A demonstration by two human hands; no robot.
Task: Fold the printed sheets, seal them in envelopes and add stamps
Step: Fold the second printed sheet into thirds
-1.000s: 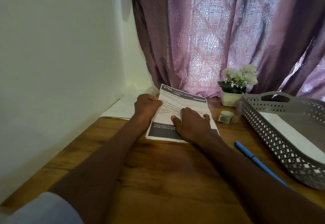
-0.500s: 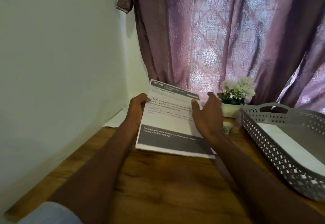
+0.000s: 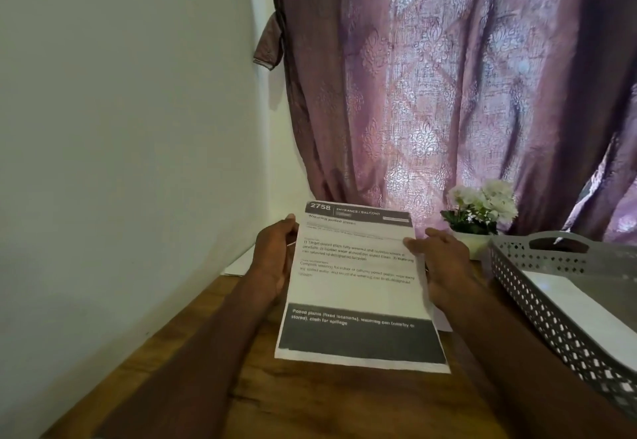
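Grip check from my end: left hand (image 3: 272,259) holds the left edge of the printed sheet (image 3: 358,287), fingers curled round it; right hand (image 3: 444,266) pinches the right edge, thumb on the printed side; sheet is unfolded and raised, tilted above the wooden bench (image 3: 310,400); grey perforated basket (image 3: 537,304) sits off to the right, a little white flower pot (image 3: 479,214) behind it by the purple curtain (image 3: 448,93).
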